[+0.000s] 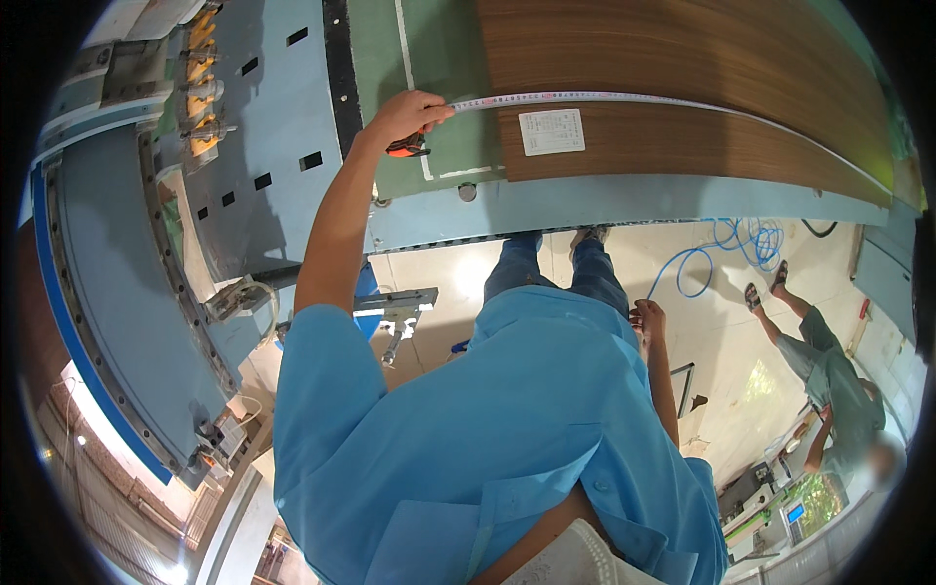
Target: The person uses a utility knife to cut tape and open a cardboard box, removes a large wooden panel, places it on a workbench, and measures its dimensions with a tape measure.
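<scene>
At the upper left, my left hand [402,115] is closed on a tape measure, its fingertips at the blade. The orange and black case [408,146] shows below the palm. From there the white blade [604,97] stretches rightward over a brown wood-grain board [682,49], curving down toward the board's right end. Beside the blade, a white printed label [552,132] lies on the board. My right hand [647,320] hangs low by my hip with its fingers curled. What those fingers hold, if anything, I cannot make out; a thin blue hose [673,265] runs up close to them.
The board rests on a green surface [444,136] with a blue-grey machine edge [624,195] in front. Left stands machinery with yellow fittings [203,88]. Coiled blue hose [751,244] lies on the floor. Another person [829,370] stands at the right, beyond a metal bracket [395,307].
</scene>
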Available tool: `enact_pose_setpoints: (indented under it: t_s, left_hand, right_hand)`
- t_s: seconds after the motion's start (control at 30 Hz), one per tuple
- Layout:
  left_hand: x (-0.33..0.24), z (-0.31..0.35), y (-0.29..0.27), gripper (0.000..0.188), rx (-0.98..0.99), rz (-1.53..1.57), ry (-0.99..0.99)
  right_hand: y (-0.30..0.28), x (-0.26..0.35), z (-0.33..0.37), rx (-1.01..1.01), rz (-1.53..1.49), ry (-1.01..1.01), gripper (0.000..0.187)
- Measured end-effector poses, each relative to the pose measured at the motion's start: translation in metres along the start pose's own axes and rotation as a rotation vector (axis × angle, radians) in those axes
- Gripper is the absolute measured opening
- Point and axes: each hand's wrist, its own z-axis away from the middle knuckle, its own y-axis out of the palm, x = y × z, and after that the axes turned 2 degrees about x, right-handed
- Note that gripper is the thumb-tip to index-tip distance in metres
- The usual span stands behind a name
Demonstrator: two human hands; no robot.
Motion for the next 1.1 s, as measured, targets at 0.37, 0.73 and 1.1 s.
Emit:
enact_pose_setpoints:
  t_s: [0.37, 0.73, 1.1]
  left_hand:
    - [0.001, 0.001, 0.002, 0.043, -0.025, 0.004, 0.026]
    - [0.002, 0.000, 0.004, 0.036, -0.019, 0.015, -0.024]
    - [-0.003, 0.001, 0.006, 0.036, -0.047, -0.032, -0.050]
  right_hand:
    - [0.000, 0.011, -0.006, 0.007, -0.022, -0.080, 0.030]
    - [0.000, 0.013, 0.003, 0.008, -0.012, -0.052, 0.029]
    - [-0.007, -0.015, 0.005, -0.032, -0.057, 0.020, 0.021]
